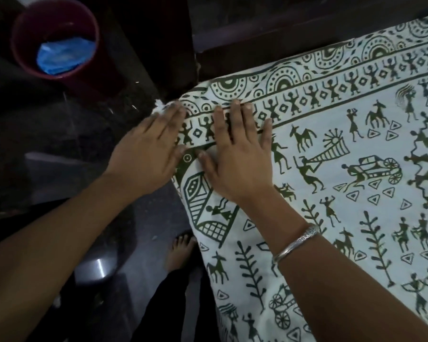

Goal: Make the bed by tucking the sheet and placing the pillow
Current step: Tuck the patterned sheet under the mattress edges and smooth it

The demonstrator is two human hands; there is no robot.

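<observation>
The room is dim. A dark, glossy speckled floor (59,156) reflects faint light. A maroon bucket (59,22) holding blue plastic (64,56) stands beside dark wooden furniture (257,43).

Both hands lie flat on the sheet (331,169) at the bed's corner, mid-frame: left hand (148,154) on the edge, right hand (237,156) beside it. A bucket (57,43) stands upper left.

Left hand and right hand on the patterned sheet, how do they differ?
The left hand lies at the corner of the white sheet printed with dark green figures, fingers together; the right hand lies further in, fingers spread. The right wrist wears a silver metal bangle; the left wrist is bare. Both press flat with straight fingers.
</observation>
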